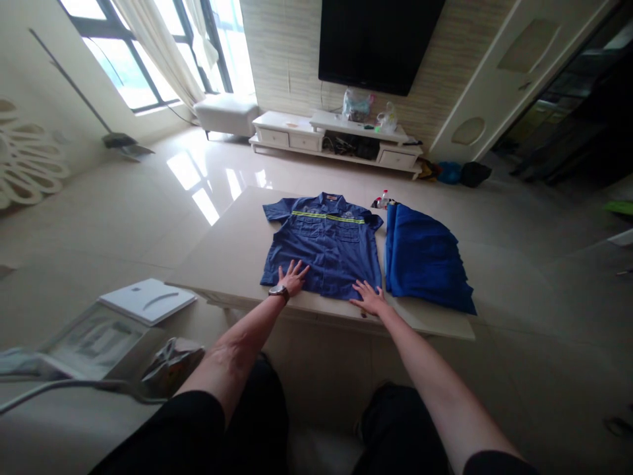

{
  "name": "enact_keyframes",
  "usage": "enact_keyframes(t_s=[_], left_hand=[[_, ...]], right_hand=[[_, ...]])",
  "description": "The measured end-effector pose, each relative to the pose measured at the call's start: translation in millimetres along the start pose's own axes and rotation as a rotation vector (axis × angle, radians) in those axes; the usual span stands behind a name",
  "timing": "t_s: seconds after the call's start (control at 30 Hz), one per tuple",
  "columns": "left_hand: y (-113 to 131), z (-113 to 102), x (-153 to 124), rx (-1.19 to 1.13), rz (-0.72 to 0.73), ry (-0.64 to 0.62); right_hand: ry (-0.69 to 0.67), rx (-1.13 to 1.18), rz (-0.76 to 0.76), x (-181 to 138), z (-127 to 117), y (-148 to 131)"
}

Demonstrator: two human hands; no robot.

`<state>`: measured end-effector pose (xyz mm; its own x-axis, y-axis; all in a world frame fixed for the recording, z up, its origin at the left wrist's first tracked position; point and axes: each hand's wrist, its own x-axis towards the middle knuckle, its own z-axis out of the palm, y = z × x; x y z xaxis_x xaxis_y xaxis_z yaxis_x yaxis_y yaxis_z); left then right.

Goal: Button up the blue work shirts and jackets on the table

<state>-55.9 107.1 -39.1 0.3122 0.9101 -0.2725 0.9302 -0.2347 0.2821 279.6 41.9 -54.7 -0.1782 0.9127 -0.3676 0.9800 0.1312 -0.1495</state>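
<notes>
A dark blue short-sleeved work shirt (324, 247) lies spread out, front side up, on a pale low table (217, 247). Its collar points away from me, and a yellow-green stripe crosses the chest above two pockets. My left hand (293, 278), with a watch at the wrist, rests flat on the lower left part of the shirt, fingers spread. Near the lower right corner of the hem, my right hand (368, 298) also lies flat with its fingers apart. Right beside the shirt is a pile of brighter blue cloth (425, 257).
Small bottles with red caps (384, 198) stand behind the blue cloth. A white box (148, 300) is left of the table. Across the floor are a TV cabinet (287, 128) with plastic bags, a television (378, 43) and a white bench (227, 113).
</notes>
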Motion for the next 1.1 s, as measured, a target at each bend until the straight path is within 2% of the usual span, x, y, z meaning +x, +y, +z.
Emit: enact_keyframes(t_s=[0.1,0.2,0.27,0.37,0.47,0.6,0.8,0.97,1.1], left_hand=[[35,11,-20,-0.072,0.026,-0.004],[64,19,-49,-0.198,-0.01,-0.035],[74,17,-64,-0.359,0.025,-0.01],[74,10,-67,-0.497,0.04,-0.033],[67,11,-58,-0.358,-0.011,0.029],[70,24,-47,-0.199,0.01,0.14],[74,32,-45,-0.113,-0.012,0.045],[63,33,-55,-0.095,-0.005,0.021],[67,35,-63,-0.119,0.002,0.028]], right_hand=[[0.131,0.022,0.095,-7,2,-25],[0.26,0.156,0.155,-30,22,-54],[0.314,0.249,0.158,-43,34,-70],[0.349,0.315,0.124,-47,43,-86],[0.32,0.324,0.053,-34,41,-94],[0.226,0.291,-0.02,-14,34,-103],[0.192,0.16,0.003,-6,23,-120],[0.208,0.075,-0.039,-17,21,-126],[0.237,0.09,-0.077,-30,27,-123]])
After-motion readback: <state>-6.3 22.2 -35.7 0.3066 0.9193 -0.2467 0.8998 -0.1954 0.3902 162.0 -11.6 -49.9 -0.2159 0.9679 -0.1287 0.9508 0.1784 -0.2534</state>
